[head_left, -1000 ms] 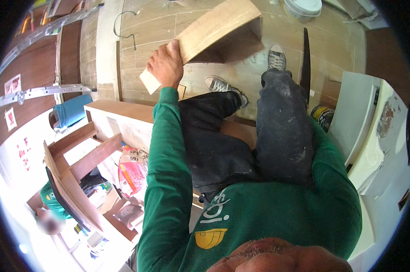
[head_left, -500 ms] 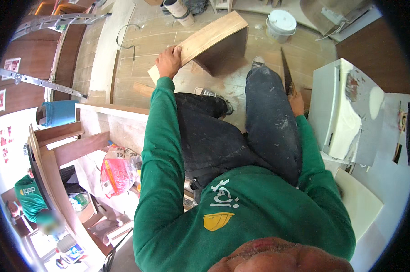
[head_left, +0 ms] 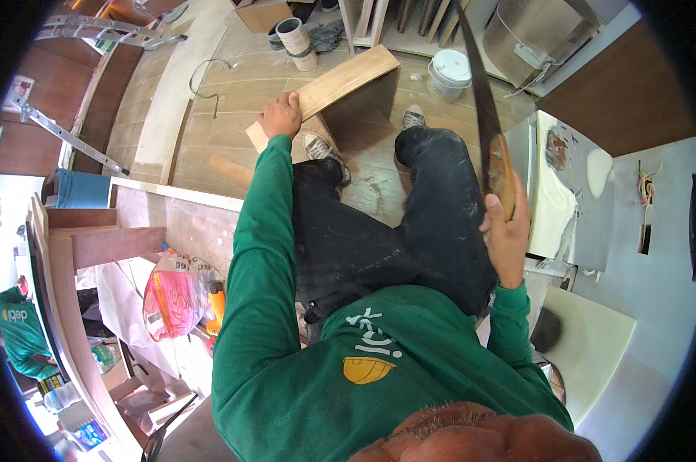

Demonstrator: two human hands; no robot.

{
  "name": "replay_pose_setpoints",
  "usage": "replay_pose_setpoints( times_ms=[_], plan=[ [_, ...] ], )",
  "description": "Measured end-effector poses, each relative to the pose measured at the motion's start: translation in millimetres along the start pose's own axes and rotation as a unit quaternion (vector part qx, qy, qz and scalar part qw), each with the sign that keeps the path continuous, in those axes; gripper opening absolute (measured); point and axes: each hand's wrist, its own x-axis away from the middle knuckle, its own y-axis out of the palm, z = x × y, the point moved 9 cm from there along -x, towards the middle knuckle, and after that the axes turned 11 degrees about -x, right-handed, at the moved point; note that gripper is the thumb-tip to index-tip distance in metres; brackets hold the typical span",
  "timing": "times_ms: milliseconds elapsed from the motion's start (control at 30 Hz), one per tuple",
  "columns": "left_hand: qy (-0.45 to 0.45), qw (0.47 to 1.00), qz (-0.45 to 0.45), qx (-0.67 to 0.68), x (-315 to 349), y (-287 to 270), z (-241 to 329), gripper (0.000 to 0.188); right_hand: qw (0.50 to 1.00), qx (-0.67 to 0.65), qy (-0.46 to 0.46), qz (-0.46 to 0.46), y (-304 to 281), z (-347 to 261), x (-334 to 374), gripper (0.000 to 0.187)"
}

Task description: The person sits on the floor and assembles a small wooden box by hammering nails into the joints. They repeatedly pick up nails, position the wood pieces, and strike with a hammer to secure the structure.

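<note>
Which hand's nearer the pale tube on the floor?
Left. The left hand is on the wooden board, a little below the pale tube in the picture. The right hand holds the handsaw, much farther down and right.

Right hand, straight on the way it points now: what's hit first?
The handsaw leads the right hand. Along its blade, likely the shelf unit with upright panels, passing just right of the white bucket in the picture; height is unclear, so it may clear both.
</note>
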Motion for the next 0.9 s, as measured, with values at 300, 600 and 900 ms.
replay_pose_setpoints(
  times_ms=[300, 600, 900],
  plan=[
    [0.016, 0.997, 0.074, -0.011, 19.7, -5.3, 23.6, 0.049, 0.976, 0.001, -0.070, -0.208, 148.6, -14.5, -15.2, 0.050],
    [-0.001, 0.999, 0.047, 0.018, 4.7, -1.9, 9.7, 0.049, 0.964, 0.001, 0.010, -0.267, 194.6, 24.8, -23.9, 0.050],
    [0.012, 0.999, 0.035, -0.003, 13.4, -9.5, 20.5, 0.049, 0.968, -0.024, -0.040, -0.246, 187.8, 34.4, -28.0, 0.050]
  ],
)
